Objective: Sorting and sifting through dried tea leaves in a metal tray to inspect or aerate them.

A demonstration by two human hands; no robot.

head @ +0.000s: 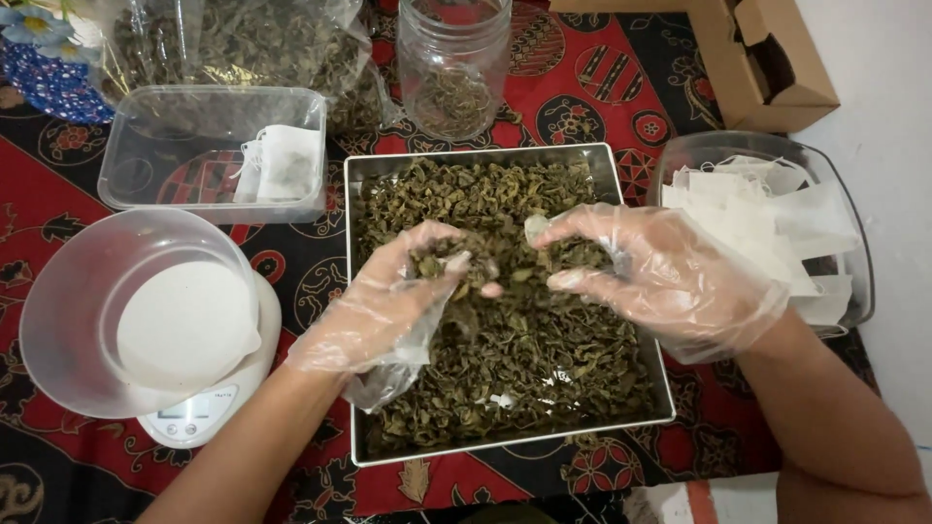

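Left hand [403, 291]: gloved, centre frame, fingers curled around a clump of dried leaves [505, 330].
Right hand [660, 272]: gloved, centre right, pinching a small white filter bag [537, 228] over the leaves.
Leaves: fill the steel tray [355, 311], mid-frame.
Scale [194, 408]: lower left, carrying a clear bowl [68, 311].

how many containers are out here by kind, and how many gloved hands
metal tray of dried leaves: 1
clear plastic tubs: 2 (rectangular tub, tub of empty white bags)
clear jar: 1
bowl on the scale: 1
cardboard box: 1
plastic bag of leaves: 1
gloved hands: 2 (left hand, right hand)
total: 9
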